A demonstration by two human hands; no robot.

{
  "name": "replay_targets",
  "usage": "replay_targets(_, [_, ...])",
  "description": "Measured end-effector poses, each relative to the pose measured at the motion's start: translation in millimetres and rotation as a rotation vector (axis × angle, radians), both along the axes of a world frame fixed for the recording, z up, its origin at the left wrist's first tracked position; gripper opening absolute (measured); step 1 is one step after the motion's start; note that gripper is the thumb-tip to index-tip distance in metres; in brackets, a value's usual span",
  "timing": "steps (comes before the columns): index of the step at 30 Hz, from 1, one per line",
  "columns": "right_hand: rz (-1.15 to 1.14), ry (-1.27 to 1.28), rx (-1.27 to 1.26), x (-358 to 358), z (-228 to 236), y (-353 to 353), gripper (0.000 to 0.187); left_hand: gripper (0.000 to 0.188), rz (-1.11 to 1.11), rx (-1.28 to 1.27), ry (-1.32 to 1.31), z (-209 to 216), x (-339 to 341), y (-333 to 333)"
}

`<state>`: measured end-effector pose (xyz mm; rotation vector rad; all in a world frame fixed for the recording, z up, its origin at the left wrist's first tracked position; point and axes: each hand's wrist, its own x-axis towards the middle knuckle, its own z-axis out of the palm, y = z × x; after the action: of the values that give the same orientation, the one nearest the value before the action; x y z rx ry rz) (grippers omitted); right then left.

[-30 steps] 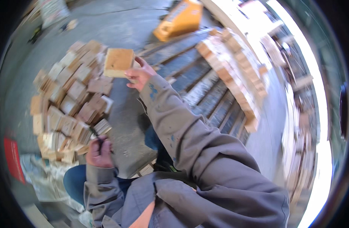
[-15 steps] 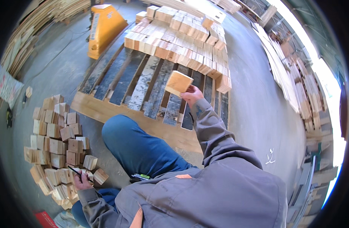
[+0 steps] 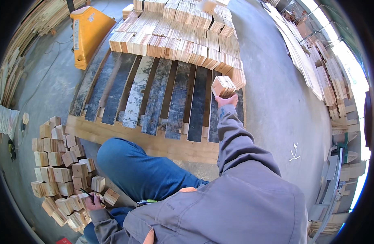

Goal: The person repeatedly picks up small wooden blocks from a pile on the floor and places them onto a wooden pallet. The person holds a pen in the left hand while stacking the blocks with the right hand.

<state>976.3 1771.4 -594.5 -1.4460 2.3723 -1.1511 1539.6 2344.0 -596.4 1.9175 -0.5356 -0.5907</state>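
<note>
My right hand point(image 3: 227, 100) is closed on a bundle of square wooden pieces point(image 3: 223, 86) above the right side of the slatted pallet point(image 3: 154, 151). The bundle is close to the right end of the front row of stacked wooden pieces point(image 3: 174, 49); whether they touch I cannot tell. Low on the left, my left hand point(image 3: 94, 202) is closed round a thin dark pen-like stick point(image 3: 85, 191). That hand is beside a heap of loose wooden blocks point(image 3: 63, 175) on the floor.
A yellow pallet-jack body point(image 3: 87, 34) stands at the pallet's far left. Long boards point(image 3: 26, 44) lie along the left wall, more timber point(image 3: 329, 85) along the right. A pale bag point(image 3: 6, 118) is at the left edge. My bent knee point(image 3: 124, 158) is in front of the pallet.
My right hand has moved right with the wooden bundle, toward the end of the front row, and the bundle has turned. My left hand stays by the heap with the stick.
</note>
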Motion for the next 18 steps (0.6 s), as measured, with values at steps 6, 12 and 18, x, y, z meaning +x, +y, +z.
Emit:
replay_targets(6, [-0.184, 0.024, 0.307, 25.0, 29.0, 2.4, 0.099, 0.018, 0.000, 0.091, 0.011, -1.3, 1.8, -2.0])
replay_targets(12, [-0.014, -0.131, 0.129, -6.1, -15.9, -31.3, 0.068, 0.018, 0.005, 0.117, 0.008, -10.2, 2.2, -9.3])
replay_targets(18, [-0.074, -0.568, 0.253, -2.1, -51.4, -73.7, 0.028, 0.018, -0.014, 0.079, -0.003, -17.7, 8.7, 6.6])
